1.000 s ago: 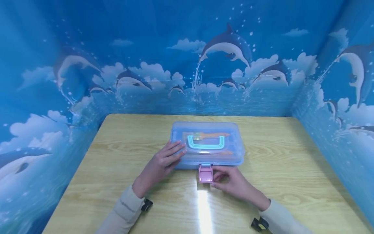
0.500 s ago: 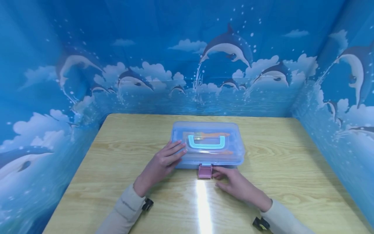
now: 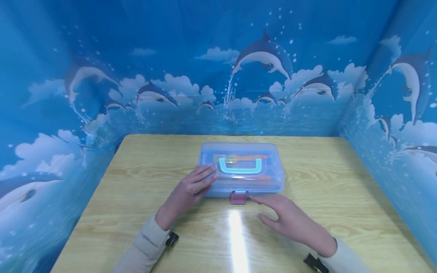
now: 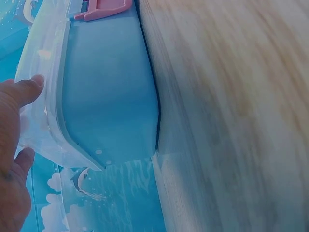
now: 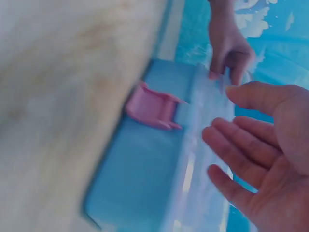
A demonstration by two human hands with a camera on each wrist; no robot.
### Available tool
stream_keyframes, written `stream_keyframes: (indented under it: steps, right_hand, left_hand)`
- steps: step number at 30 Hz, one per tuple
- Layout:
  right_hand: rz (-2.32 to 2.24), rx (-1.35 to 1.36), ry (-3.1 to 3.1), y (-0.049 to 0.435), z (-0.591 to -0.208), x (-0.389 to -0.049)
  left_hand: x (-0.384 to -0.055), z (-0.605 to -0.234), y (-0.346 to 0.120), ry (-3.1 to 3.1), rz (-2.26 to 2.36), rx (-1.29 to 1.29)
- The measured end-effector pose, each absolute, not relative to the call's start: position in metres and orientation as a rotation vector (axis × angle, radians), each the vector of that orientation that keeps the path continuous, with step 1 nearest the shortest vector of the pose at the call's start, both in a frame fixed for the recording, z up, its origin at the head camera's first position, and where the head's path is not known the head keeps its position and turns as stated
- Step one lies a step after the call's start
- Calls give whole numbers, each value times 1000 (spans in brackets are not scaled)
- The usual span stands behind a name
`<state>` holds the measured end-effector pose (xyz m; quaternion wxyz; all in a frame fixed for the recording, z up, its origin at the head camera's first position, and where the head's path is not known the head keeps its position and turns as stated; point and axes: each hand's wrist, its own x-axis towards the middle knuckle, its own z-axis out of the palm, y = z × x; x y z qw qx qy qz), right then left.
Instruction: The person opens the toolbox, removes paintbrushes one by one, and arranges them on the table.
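Observation:
A blue plastic storage box with a clear lid stands on the table, its lid down. On the lid lies a turquoise handle. A pink latch hangs at the front; in the right wrist view the same latch tilts out from the box wall. My left hand rests its straight fingers on the lid's left end. Just right of the latch, my right hand hovers with thumb and fingers spread, holding nothing. Through the lid show orange-handled brushes.
The wood-grain table bears the box near its back edge. Dolphin-printed blue curtains enclose the back and both sides. Black wrist straps sit at the sleeves. A bright light reflection crosses the table's front.
My right hand has let go of the pink latch and moved back to the right, its fingers spreading. The latch has swung down toward the box front. My left hand has stayed in place.

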<state>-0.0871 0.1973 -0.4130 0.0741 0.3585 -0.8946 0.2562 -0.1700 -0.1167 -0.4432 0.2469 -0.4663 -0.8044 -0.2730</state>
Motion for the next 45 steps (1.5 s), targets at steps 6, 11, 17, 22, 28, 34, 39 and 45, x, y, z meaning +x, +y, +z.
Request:
stream_keyframes:
  steps: [6,11,17,22,28,34,39,45]
  right_hand:
    - [769,1164,-2353,206,-403,-101]
    - [743,1108,-2319,216,-403,-114]
    - [719,1004,-2397,227,-410,-126]
    - [748,982,-2404,231,-422,-136]
    - [747,927,-2466,233,-433,-139]
    - [741,901,-2498,232,-434,-139]
    - [740,893,-2483,232,-437,-138]
    - [754,921,-2448,231,-441,-138]
  left_hand:
    - [-169,-443,-118,-2213,-735,-1262]
    - [-168,-444,-117,-2217,-739,-1268]
    - [-169,-444,-116,-2229,-729,-1262]
    - [-168,-442,-116,-2240,-714,-1257]
    - [-169,-444,-117,-2237,-701,-1259]
    - [-170,-445,-117,-2234,-723,-1251]
    - [-170,-446,-116,-2231,-737,-1257]
    - [-169,-447,-117,-2228,-735,-1252]
